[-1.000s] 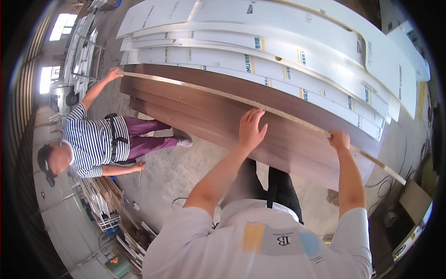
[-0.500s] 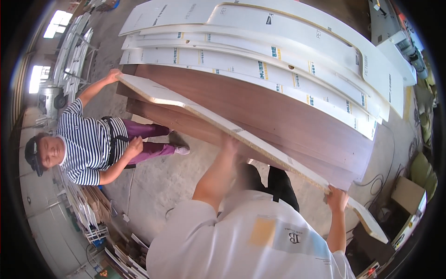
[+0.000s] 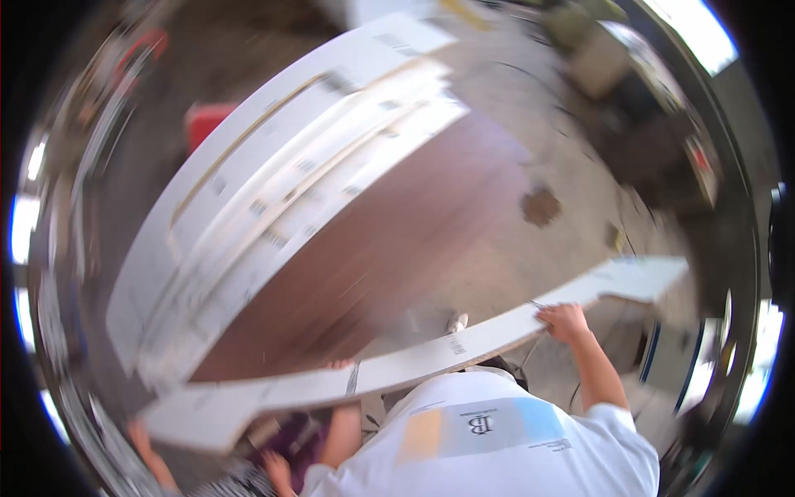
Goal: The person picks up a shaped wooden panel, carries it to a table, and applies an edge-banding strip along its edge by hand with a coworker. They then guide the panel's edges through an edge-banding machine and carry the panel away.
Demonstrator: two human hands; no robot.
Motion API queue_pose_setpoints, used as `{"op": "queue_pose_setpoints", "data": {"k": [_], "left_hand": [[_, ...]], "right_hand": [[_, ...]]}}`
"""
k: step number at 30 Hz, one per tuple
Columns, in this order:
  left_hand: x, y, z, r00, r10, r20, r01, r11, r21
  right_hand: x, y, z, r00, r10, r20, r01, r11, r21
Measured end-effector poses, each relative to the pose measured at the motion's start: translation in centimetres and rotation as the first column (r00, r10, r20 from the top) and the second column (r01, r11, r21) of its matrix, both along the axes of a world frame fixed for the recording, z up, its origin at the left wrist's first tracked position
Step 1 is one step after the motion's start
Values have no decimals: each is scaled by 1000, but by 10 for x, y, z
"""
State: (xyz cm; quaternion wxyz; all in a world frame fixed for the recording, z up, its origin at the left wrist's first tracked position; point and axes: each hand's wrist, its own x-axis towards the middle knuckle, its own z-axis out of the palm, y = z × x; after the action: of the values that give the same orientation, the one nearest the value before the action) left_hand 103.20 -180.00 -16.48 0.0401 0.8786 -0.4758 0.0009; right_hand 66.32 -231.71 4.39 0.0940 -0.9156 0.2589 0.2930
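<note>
A long white panel (image 3: 414,360), with shaped wider ends, stretches across in front of my body. My left hand (image 3: 340,364) is closed round it from below; only the fingertips show over its far edge, the rest being hidden under the panel. Farther along, my right hand (image 3: 566,321) grips the panel's near edge, thumb side on top. At the panel's left end a co-worker's hand (image 3: 141,436) touches or holds it. The co-worker's other hand (image 3: 278,470) is below the panel and apart from it.
Beyond the panel, a stack of white boards (image 3: 290,190) lies on a large brown board (image 3: 373,240), blurred by motion. Concrete floor (image 3: 497,248) with a dark stain (image 3: 541,205) lies to the right. Boxes and dark clutter (image 3: 646,116) stand at the far right.
My view has turned to the right, and the board stack now slants at the left. The panel has swung round and shows its broad white face. The co-worker now appears at the lower left.
</note>
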Motion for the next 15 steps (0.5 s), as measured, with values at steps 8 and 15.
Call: {"op": "queue_pose_setpoints", "data": {"k": [8, 15], "left_hand": [[49, -55, 80, 958, -191, 214, 158, 974, 163], [37, -158, 134, 764, -423, 487, 486, 874, -5]], "right_hand": [[-94, 59, -25, 899, -187, 396, 221, 974, -41], [-91, 179, -76, 753, -475, 455, 522, 853, 27]]}}
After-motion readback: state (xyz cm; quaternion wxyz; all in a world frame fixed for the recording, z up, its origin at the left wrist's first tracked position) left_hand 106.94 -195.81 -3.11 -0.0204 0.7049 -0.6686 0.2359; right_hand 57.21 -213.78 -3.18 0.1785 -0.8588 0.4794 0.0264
